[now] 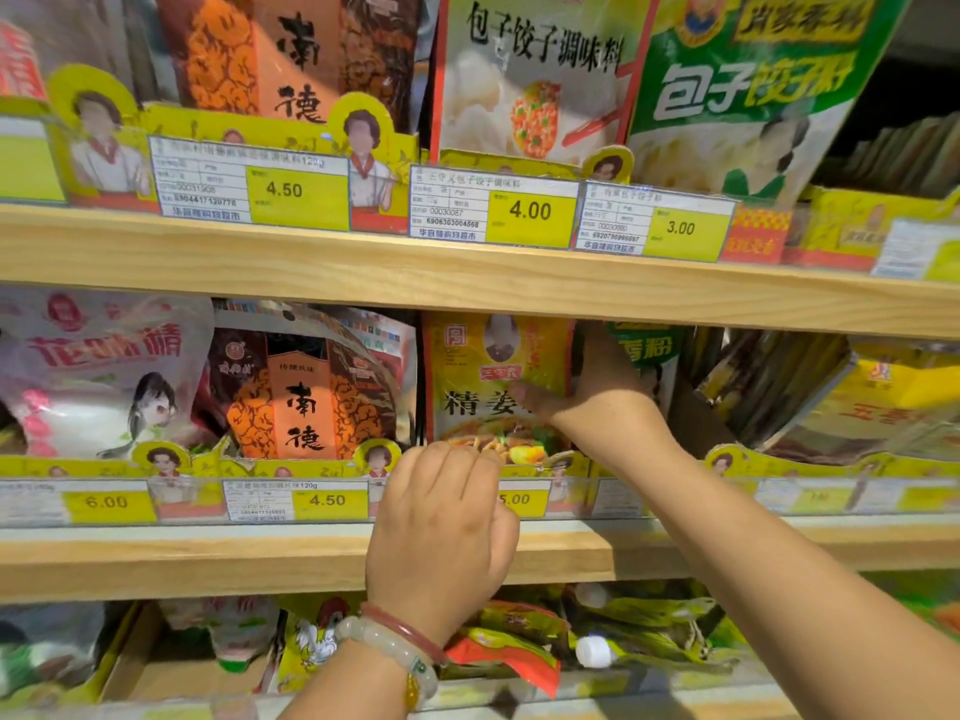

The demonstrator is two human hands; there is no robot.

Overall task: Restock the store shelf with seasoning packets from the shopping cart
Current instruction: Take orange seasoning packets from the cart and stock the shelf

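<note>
A yellow ginger seasoning packet (483, 376) stands upright on the middle shelf (260, 558), behind the 5.00 price tag. My right hand (597, 392) grips its right edge, thumb across the front and fingers hidden behind it. My left hand (441, 527), with bead bracelets on the wrist, has its curled fingertips at the packet's bottom edge by the yellow cardboard rail. The shopping cart is out of view.
Orange-brown packets (296, 387) and a pink-white bag (93, 371) stand to the left. Green and yellow packets (831, 397) lean to the right. The upper shelf (467, 283) hangs just above the packet's top. The lower shelf holds crumpled yellow bags (623, 631).
</note>
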